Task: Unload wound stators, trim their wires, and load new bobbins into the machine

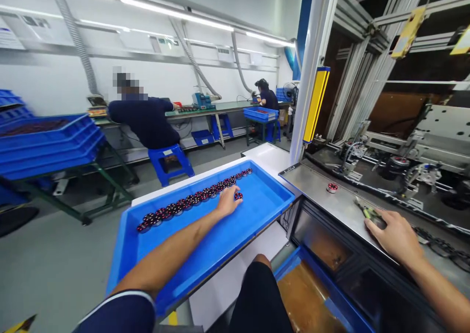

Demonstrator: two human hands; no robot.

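Note:
My left hand (228, 202) reaches over the blue tray (264, 201), its thumb and fingers closed around a small round red-and-black part (238, 196). Beside it, a long row of similar round parts (189, 202) runs along the tray, some leaning on or stacked against one another. On the right, my right hand (398, 235) grips green-handled cutters (369, 211), whose jaws point away from me over the metal worktop (312, 178). A single red-topped round part (332, 188) sits on that worktop, a little beyond the cutters.
Right of the worktop stands a machine (396, 164) with fixtures and a black cable along its edge. A yellow light-curtain bar (316, 105) is mounted on the post. Below is a bin (308, 294) with brown contents. Two people sit at a far bench; stacked blue crates (47, 137) stand left.

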